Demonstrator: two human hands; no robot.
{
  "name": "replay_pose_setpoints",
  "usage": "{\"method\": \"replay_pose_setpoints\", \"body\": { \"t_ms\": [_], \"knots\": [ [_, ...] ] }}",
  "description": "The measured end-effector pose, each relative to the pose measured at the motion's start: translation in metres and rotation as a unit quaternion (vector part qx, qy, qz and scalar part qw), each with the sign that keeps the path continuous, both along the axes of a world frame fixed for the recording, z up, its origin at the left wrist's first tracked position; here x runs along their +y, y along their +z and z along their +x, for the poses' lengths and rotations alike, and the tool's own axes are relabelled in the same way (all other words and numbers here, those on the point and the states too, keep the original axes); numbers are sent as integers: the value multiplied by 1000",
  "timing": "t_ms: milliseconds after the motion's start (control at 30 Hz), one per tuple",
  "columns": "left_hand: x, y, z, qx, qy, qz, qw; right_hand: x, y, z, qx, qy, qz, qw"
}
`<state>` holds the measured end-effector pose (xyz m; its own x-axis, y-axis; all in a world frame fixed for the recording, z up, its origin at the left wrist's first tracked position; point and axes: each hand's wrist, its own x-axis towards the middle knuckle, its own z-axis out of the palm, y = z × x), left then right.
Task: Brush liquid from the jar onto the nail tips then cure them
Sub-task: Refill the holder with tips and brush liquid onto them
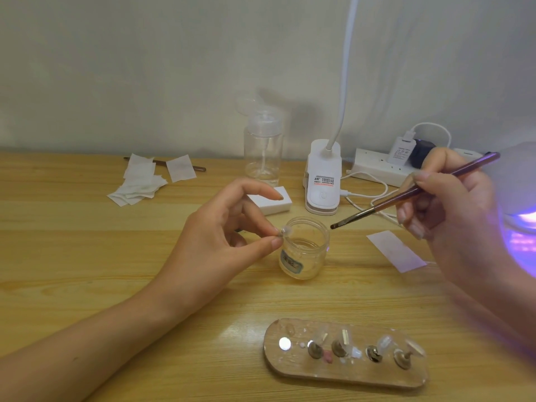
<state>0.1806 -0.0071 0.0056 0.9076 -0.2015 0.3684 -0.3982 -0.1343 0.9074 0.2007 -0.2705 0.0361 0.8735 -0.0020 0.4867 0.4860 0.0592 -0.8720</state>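
The left hand [229, 227] pinches a small clear nail tip [285, 232] above the open glass jar [304, 250] mid wooden worktop [87, 256]. The right hand [452, 204] grips a slim brown brush [406, 195]. A white purple-glowing curing lamp [522, 184] is cropped at the right edge.
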Motion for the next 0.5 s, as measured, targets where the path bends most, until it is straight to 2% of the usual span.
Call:
{"method": "replay_pose_setpoints", "body": {
  "t_ms": [100,200,267,500],
  "knots": [
    [0,0,0,0,-1,2,1000,-1,5,0,-58,68,-19,996],
    [1,0,0,-1,-1,2,1000,1,7,-2,-124,135,-97,978],
    [0,0,0,-1,-1,4,1000,0,6,-4,-155,144,-134,968],
    [-1,1,0,-2,1,4,1000,-4,6,-1,-163,143,-108,970]
  ]
}}
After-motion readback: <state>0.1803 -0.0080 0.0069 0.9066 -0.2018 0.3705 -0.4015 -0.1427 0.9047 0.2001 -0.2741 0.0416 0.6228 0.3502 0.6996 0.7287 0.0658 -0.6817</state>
